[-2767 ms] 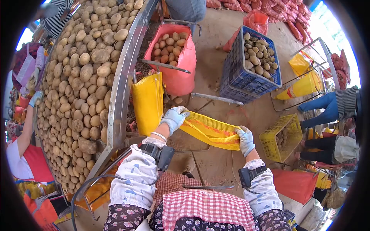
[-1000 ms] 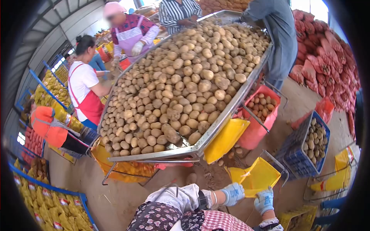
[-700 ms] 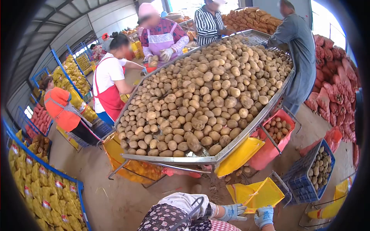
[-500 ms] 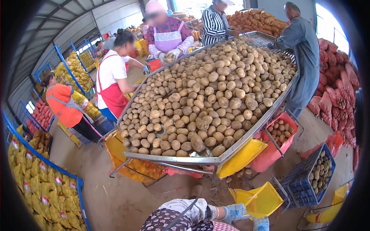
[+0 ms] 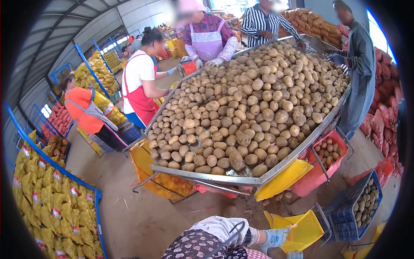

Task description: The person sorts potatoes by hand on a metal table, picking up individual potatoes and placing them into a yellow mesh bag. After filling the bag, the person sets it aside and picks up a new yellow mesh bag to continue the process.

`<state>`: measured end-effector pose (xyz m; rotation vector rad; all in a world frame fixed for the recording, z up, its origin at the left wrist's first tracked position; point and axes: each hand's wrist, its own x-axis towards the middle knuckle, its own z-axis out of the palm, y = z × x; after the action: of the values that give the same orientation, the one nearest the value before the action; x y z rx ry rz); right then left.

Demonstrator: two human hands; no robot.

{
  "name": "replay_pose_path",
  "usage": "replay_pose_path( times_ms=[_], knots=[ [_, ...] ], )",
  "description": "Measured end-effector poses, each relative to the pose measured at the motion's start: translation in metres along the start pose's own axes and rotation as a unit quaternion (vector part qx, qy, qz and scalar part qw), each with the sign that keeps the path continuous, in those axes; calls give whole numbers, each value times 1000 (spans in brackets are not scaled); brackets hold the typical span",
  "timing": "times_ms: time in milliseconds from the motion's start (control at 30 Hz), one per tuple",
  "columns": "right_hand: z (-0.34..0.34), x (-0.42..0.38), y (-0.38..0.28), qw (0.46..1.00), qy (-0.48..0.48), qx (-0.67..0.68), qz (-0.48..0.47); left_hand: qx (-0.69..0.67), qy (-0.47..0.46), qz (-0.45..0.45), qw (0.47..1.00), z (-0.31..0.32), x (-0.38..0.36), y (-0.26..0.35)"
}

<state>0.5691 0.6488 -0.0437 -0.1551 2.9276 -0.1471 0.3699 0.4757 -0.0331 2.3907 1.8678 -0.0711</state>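
Observation:
At the bottom, my left hand (image 5: 274, 238), in a pale blue and white work glove, reaches right from a light sleeve. Its fingers close on the near-left edge of a yellow mesh bag (image 5: 305, 232). The bag's mouth gapes beside a metal frame stand (image 5: 322, 222). Only the gloved fingertips of my right hand (image 5: 295, 255) show at the lower edge, just below the bag; their grip is cut off. Ahead, a large metal-rimmed sorting table (image 5: 207, 178) bears a heap of potatoes (image 5: 241, 112).
A blue crate of potatoes (image 5: 340, 220) stands at right. A pink bag (image 5: 317, 170) and an orange mesh bag (image 5: 155, 177) hang at the table's edge. Several people stand round the table. Filled yellow sacks (image 5: 56, 207) are stacked at left, red sacks (image 5: 379, 116) at right.
The view has shifted, so the table and people sit further right. My left hand has moved slightly right and up with the bag edge. Co-workers' hands along the table have changed position.

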Motion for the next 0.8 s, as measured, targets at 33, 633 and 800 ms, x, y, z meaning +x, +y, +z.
replay_pose_path(
  times_ms=[33,633,800],
  knots=[
    [-6,-3,2,1000,6,3,-16,-53,-44,-17,997,6,8,2],
    [-46,-8,-6,987,-99,86,93,-147,67,-25,987,35,7,-1],
    [-30,-8,-2,985,-132,54,99,-170,19,-35,985,32,13,-3]
  ],
)
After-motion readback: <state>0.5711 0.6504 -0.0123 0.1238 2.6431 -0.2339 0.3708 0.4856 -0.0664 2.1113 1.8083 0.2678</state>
